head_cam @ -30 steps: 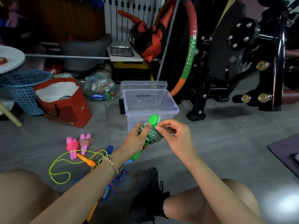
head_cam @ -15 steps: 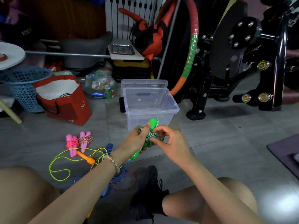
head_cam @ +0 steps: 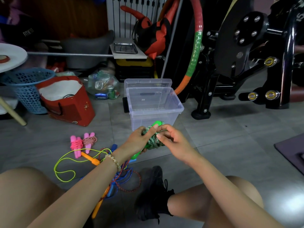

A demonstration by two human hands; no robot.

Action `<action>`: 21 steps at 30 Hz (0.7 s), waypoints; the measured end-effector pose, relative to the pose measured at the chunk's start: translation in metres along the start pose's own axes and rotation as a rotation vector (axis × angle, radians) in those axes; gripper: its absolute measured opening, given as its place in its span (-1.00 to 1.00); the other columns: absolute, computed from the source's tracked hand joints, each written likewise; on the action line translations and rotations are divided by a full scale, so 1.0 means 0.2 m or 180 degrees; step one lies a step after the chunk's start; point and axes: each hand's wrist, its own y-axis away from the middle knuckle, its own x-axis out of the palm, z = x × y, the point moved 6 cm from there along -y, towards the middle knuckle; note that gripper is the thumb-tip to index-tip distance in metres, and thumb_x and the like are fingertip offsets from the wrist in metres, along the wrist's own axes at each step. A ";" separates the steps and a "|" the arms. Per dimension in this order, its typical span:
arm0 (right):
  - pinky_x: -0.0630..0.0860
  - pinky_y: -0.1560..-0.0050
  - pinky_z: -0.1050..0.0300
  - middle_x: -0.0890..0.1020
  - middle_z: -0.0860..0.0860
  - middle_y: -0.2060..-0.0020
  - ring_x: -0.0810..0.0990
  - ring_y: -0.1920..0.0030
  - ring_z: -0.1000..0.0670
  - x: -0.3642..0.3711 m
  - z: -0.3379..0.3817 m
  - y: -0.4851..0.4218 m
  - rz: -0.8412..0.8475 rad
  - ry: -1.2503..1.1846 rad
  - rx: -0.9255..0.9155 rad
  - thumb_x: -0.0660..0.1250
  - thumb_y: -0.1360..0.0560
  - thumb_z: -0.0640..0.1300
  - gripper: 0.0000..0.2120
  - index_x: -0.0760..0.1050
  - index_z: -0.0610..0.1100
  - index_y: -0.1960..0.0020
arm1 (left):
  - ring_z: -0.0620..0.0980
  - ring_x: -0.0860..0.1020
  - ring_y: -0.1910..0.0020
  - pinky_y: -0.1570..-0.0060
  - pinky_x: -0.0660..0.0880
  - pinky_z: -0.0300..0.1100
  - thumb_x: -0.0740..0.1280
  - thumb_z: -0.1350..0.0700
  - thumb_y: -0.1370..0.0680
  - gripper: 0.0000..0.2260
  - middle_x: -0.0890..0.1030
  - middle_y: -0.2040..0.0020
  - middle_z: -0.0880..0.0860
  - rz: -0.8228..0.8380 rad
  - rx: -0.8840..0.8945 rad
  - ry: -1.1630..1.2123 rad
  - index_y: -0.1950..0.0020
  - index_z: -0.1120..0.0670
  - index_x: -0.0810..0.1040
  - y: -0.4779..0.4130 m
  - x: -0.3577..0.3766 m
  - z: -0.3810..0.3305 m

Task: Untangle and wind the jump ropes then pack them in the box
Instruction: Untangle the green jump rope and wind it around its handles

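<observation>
The clear box point(head_cam: 154, 102) is sitting open on the floor point(head_cam: 230, 145) just beyond both hands, with nothing showing inside it; its lid point(head_cam: 148, 82) is leaning behind it. One box and one lid are in view.

The left hand point(head_cam: 138, 142) is wrapping its grip around the green rope bundle point(head_cam: 153, 142), thumb pressing on the coils, with the green handles point(head_cam: 156, 124) projecting above and below the fist. The right hand point(head_cam: 172, 142) is touching the bundle's right side. Its grip is loosely curled, the fingertips pressing against the coils rather than pinching a free strand.

A second ago the right fingers were pinching the rope end at the top of the bundle, beside the handle tip. They are now lying lower, against the side of the coils. Judged from this, the loose end is being tucked in, so winding of this rope is nearly complete and packing it into the box is the likely next step.

Left of the left hand, two wound pink ropes point(head_cam: 82, 143) are lying side by side on the floor. Below the left wrist, a tangled pile point(head_cam: 105, 163) is waiting: a yellow-green cord, an orange-handled rope, a blue one and a red braided one are distinguishable, though the exact count in the tangle cannot be told.
</observation>
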 end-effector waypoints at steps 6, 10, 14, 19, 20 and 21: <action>0.37 0.11 0.43 0.57 0.10 0.27 0.50 0.24 0.27 0.00 0.04 0.02 -0.0475 0.0364 -0.0260 0.47 -0.40 -0.25 -0.75 0.45 -0.13 0.02 | -0.04 0.48 0.40 0.51 0.41 -0.29 0.16 -0.33 -0.49 -0.46 0.55 0.26 0.05 -0.0101 -0.0198 0.0473 -0.15 0.12 0.41 0.01 0.02 0.00; 0.44 0.04 0.36 0.60 0.13 0.15 0.54 0.15 0.18 -0.01 0.06 0.03 -0.0938 0.0384 -0.0503 0.48 -0.39 -0.21 -0.81 0.54 -0.04 0.06 | -0.05 0.49 0.42 0.44 0.41 -0.24 0.14 -0.34 -0.50 -0.47 0.54 0.24 0.06 -0.0308 -0.0248 0.0771 -0.13 0.10 0.43 0.00 0.02 0.01; 0.53 0.01 0.29 0.50 0.05 -0.03 0.59 0.17 0.10 -0.02 0.06 0.04 -0.1344 0.0620 -0.0763 0.49 -0.38 -0.23 -0.82 0.62 -0.06 0.05 | -0.06 0.48 0.47 0.49 0.39 -0.26 0.14 -0.33 -0.51 -0.43 0.54 0.30 0.07 -0.0443 -0.0306 0.1111 -0.17 0.16 0.44 -0.03 0.03 0.03; 0.45 0.03 0.44 0.61 0.13 0.17 0.58 0.11 0.17 0.02 0.07 0.04 -0.1328 0.0916 -0.0872 0.47 -0.42 -0.16 -0.81 0.57 -0.13 -0.02 | -0.06 0.46 0.49 0.53 0.37 -0.27 0.09 -0.37 -0.50 -0.38 0.52 0.34 0.07 -0.0388 -0.0443 0.1139 -0.12 0.18 0.45 -0.02 0.04 0.04; 0.45 0.04 0.44 0.62 0.13 0.18 0.58 0.12 0.17 0.01 0.07 0.04 -0.1261 0.0893 -0.0899 0.45 -0.43 -0.17 -0.83 0.56 -0.13 0.00 | -0.07 0.46 0.49 0.54 0.36 -0.28 0.08 -0.37 -0.50 -0.39 0.51 0.36 0.07 -0.0327 -0.0485 0.1152 -0.07 0.18 0.45 -0.02 0.03 0.04; 0.44 0.05 0.43 0.61 0.13 0.19 0.58 0.15 0.17 0.01 0.07 0.03 -0.1153 0.0812 -0.0883 0.44 -0.44 -0.19 -0.86 0.54 -0.11 0.02 | -0.07 0.45 0.51 0.55 0.35 -0.29 0.08 -0.37 -0.50 -0.40 0.50 0.38 0.06 -0.0240 -0.0520 0.1180 -0.03 0.18 0.45 -0.01 0.03 0.03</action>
